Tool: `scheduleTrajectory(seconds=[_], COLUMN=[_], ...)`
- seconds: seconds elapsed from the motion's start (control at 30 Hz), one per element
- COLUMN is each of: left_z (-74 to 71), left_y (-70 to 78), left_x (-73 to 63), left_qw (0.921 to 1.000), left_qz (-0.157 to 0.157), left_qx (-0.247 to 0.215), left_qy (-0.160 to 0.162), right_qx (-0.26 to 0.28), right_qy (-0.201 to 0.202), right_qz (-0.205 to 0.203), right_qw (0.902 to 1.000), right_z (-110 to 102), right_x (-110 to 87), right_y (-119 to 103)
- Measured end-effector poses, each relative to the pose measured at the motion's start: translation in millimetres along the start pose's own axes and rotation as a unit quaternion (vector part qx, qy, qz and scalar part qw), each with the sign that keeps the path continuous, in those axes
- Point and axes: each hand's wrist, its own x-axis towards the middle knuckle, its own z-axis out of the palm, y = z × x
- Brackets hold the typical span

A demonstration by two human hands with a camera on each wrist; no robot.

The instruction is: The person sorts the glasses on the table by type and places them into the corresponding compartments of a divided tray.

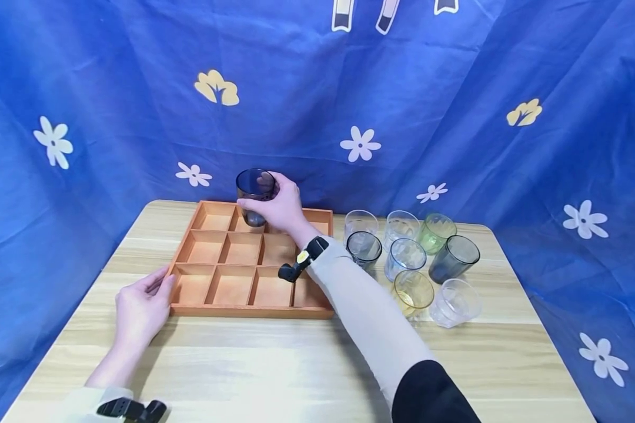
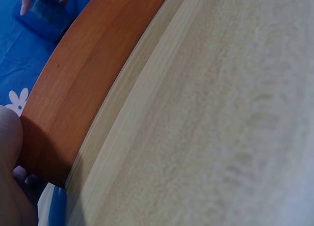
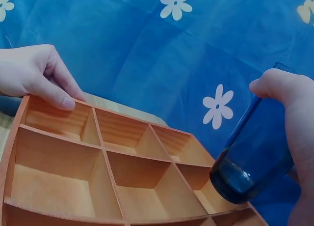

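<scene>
My right hand point(image 1: 286, 202) grips a dark tinted drinking glass point(image 1: 254, 188) around its side. The glass is held slightly tilted over the back row of a wooden compartment tray point(image 1: 254, 312), near the second compartment from the left. In the right wrist view, the base of the glass overlaps the tray's edge; whether they touch, I cannot tell. At the tray's left side, near its front corner, my left hand point(image 1: 141, 305) pinches the wall, thumb at the rim. The left wrist view shows the tray's outer wall point(image 2: 88, 73) close up.
Several glasses stand right of the tray: a dark one point(image 1: 364, 252), a green one point(image 1: 437, 235), a grey one point(image 1: 451, 261), a yellow one point(image 1: 413, 291), a bluish one point(image 1: 404, 262) and clear ones point(image 1: 455, 304). A blue cloth point(image 1: 296, 106) hangs behind the wooden table point(image 1: 233, 370).
</scene>
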Motion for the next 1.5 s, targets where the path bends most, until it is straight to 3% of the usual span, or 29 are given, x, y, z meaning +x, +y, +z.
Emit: scheduleTrajectory(seconds=[0.37, 0.93, 1.13, 1.5], left_z=[0.1, 0.3, -0.2, -0.1], left_y=[0.2, 1.8, 1.9, 4.1], left_x=[-1.6, -0.9, -0.2, -2.1], left_qw=[0.9999, 0.9999, 1.0000, 0.9999], left_qz=[0.014, 0.011, 0.002, 0.013], left_qx=[0.004, 0.000, 0.004, -0.002], left_qy=[0.001, 0.003, -0.001, 0.007], right_qx=[-0.008, -0.073, -0.062, -0.043], right_qy=[0.037, 0.034, 0.027, -0.002], right_qz=[0.017, 0.039, 0.043, 0.047], right_qw=[0.9991, 0.9959, 0.9968, 0.9980], right_z=[21.6, 33.6, 35.1, 40.5], right_x=[6.0, 2.2, 0.1, -3.0], right_y=[24.3, 44.6, 51.0, 56.6])
